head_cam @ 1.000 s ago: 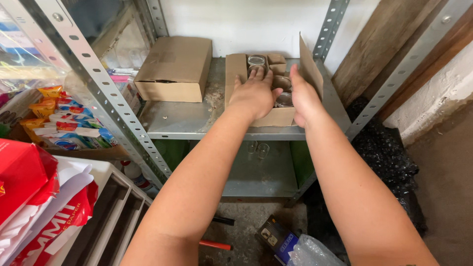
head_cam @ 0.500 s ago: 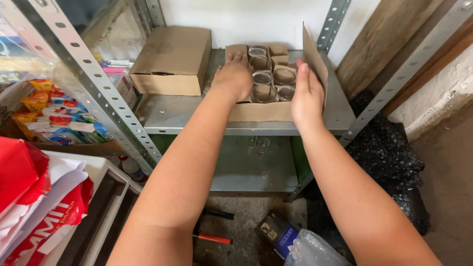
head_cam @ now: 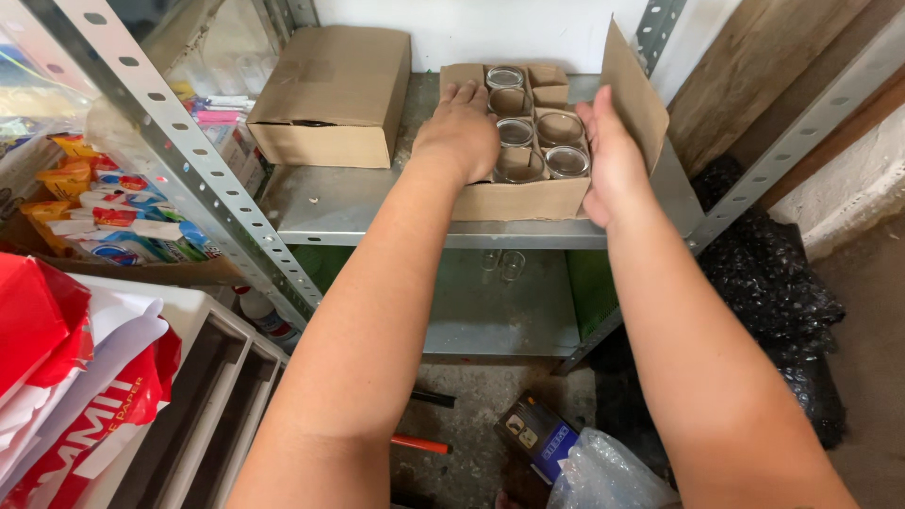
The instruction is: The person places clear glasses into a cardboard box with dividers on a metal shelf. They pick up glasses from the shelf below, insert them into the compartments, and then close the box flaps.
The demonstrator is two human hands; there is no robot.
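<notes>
A grey metal shelf (head_cam: 358,203) with punched uprights fills the middle of the frame, its top board running from centre left to the right. On the shelf's left part, in the upper centre-left of the frame, sits a closed cardboard box (head_cam: 332,94). Just to its right, in the upper centre, stands an open cardboard box (head_cam: 528,200) with card dividers, its right flap standing up; it holds several clear glass jars (head_cam: 567,160) upright in their cells. The left hand (head_cam: 459,132) lies palm down over the open box's left side, fingers spread flat and loose across the top, gripping nothing that can be seen. The right hand (head_cam: 611,155) presses flat against the box's right side by the raised flap, fingers straight and together, not curled round anything. In the lower left lie red and white paper packs (head_cam: 66,377) beside a white tray (head_cam: 198,386). At the far left sit colourful small packets (head_cam: 104,212). A black plastic sheet (head_cam: 782,292) bunches at the right, and a clear plastic bag (head_cam: 603,471) lies at the bottom centre.
</notes>
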